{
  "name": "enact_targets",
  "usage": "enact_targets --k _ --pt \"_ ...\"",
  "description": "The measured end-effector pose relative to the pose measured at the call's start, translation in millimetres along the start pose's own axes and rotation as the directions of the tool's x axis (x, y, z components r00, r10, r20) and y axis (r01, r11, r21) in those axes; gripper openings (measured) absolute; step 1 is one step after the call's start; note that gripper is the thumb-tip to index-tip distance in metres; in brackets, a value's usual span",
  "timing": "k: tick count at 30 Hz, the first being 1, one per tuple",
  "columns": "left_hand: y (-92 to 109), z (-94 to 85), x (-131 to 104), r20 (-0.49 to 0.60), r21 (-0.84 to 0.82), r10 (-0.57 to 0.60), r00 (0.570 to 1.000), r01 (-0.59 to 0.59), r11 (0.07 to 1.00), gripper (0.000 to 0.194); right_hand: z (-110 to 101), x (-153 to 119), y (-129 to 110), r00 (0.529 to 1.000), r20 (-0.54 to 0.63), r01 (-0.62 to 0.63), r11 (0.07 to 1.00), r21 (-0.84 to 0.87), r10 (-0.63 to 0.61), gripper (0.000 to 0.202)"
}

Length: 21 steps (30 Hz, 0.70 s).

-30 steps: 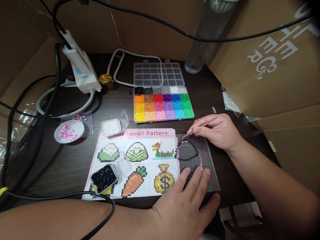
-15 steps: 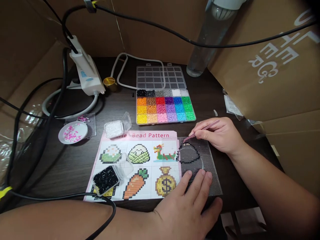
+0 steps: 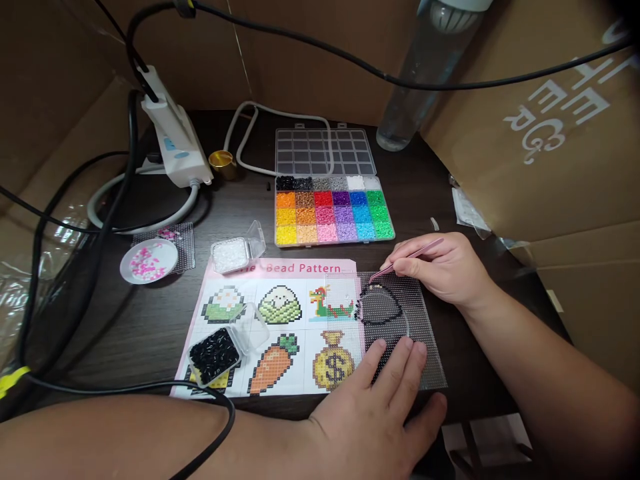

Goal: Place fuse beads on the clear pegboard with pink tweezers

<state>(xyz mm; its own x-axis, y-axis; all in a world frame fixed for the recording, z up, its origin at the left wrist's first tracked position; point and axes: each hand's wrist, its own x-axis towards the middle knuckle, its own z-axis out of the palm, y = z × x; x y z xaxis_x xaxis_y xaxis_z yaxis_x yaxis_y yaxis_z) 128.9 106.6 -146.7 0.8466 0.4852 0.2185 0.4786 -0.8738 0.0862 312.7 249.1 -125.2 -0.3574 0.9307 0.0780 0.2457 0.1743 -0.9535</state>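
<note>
My right hand (image 3: 440, 267) grips pink tweezers (image 3: 413, 257), whose tips are at the top left of a black bead outline (image 3: 381, 323) on a clear pegboard (image 3: 425, 333). Spread fingers of my left hand (image 3: 380, 400) rest on the board's lower edge, with nothing held. Under the board's left part lies a printed bead pattern sheet (image 3: 305, 267) with a carrot, a money bag and other pictures. On the sheet stand an open box of black beads (image 3: 214, 357) and an open box of white beads (image 3: 230, 255). Whether the tips hold a bead is too small to tell.
A sorted bead case (image 3: 334, 213) lies beyond the sheet. At the left are a white dish of pink beads (image 3: 149, 261), a power strip (image 3: 177, 147) and a gold cup (image 3: 223, 164). Black cables (image 3: 325, 47) cross the view; a bottle (image 3: 413, 87) stands behind.
The whole view has shifted slightly. Both hands and the tweezers stay in nearly the same place on the board.
</note>
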Motion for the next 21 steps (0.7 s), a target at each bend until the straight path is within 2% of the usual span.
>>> enact_targets --k 21 --pt "1.0 1.3 0.8 -0.005 0.004 -0.004 1.0 0.004 1.0 0.044 -2.4 -0.1 4.3 1.0 -0.003 0.026 1.0 -0.002 -0.026 0.007"
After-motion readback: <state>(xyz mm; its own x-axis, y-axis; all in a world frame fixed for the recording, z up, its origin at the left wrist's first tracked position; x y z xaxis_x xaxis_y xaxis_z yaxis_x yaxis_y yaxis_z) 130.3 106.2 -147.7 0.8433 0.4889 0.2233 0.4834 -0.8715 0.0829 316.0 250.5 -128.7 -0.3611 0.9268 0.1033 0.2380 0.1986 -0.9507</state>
